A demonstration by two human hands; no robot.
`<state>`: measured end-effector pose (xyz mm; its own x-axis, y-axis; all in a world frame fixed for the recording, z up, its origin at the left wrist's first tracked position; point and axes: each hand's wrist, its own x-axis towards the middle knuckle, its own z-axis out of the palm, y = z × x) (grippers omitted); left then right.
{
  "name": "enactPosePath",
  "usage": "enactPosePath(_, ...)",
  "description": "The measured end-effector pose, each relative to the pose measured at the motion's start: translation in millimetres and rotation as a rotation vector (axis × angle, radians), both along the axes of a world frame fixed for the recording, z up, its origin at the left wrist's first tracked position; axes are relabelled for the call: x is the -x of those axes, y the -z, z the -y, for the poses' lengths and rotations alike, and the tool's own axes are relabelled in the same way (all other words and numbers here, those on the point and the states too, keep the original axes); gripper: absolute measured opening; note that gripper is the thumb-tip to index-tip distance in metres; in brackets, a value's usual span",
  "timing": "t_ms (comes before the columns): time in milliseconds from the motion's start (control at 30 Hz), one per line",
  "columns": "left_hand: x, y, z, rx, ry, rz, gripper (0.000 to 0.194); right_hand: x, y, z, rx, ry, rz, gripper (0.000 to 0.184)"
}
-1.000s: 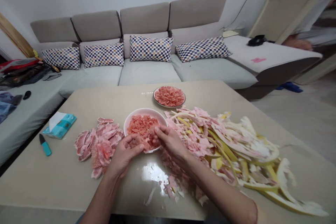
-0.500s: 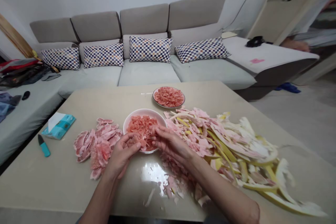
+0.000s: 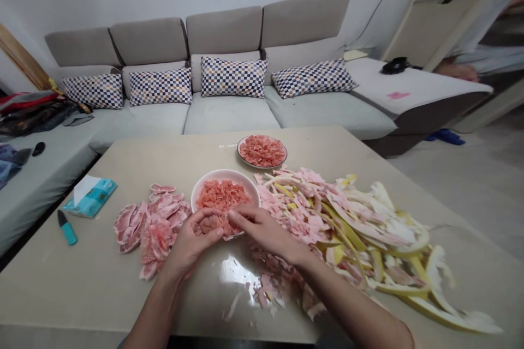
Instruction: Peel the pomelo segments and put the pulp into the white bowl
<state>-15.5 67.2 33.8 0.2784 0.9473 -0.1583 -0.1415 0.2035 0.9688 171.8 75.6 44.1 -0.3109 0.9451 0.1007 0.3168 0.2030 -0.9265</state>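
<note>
Over the near rim of a white bowl [image 3: 195,191] full of loose pink pomelo pulp [image 3: 223,194], my two hands meet. My left hand [image 3: 195,242] curls its fingers round a pale pink pomelo segment [image 3: 213,223], the thumb along its near side. From the right, my right hand [image 3: 264,229] has thumb and fingers pinched on the same segment, palm turned down; its fingertips are partly hidden. Close to my left wrist lies a heap of pomelo segments [image 3: 158,223], some with membrane on. Under my right forearm spread pink scraps of peel [image 3: 268,289].
A plate of pomelo pulp [image 3: 262,151] stands farther back. Thick yellow-white pomelo peel [image 3: 368,240] covers the table's right side. At the left lie a tissue pack [image 3: 92,199] and a teal-handled knife [image 3: 67,229]. Behind is a sofa [image 3: 229,112]; a person's hand [image 3: 458,71] shows far right.
My right hand has moved left and turned palm-down, closing in on my left hand. The pulp held between them now sits lower and closer to my left fingers.
</note>
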Motion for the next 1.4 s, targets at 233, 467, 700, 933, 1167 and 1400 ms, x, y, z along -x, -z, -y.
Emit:
enactPosePath(233, -0.1, 1.1, 0.2, -0.025, 0.031, -0.056, 0.036, 9.0, 6.5, 0.8, 0.113, 0.043, -0.213, 0.020)
enactPosePath(467, 1.3, 5.8, 0.4, 0.056, -0.036, -0.001, 0.040, -3.0, 11.2, -5.3, 0.233, 0.155, -0.434, 0.027)
enactPosePath(700, 0.8, 6.8, -3.4, 0.170, -0.081, 0.251, 0.033, -17.1, 15.3, -9.5, -0.332, 0.342, 0.144, 0.014)
enactPosePath(933, -0.3, 5.9, -2.8, 0.194, -0.067, 0.285, 0.024, -4.7, 4.4, 2.4, -0.474, 0.192, 0.119, 0.017)
enactPosePath(1167, -3.0, 6.1, -0.6, 0.171, -0.053, 0.282, 0.026, 9.9, 4.7, 8.3, -0.341, 0.049, 0.086, 0.021)
enactPosePath(1400, -2.7, 7.3, 0.0, 0.166, -0.043, 0.247, 0.029, 3.2, 5.1, -0.1, 0.145, -0.006, -0.226, 0.024)
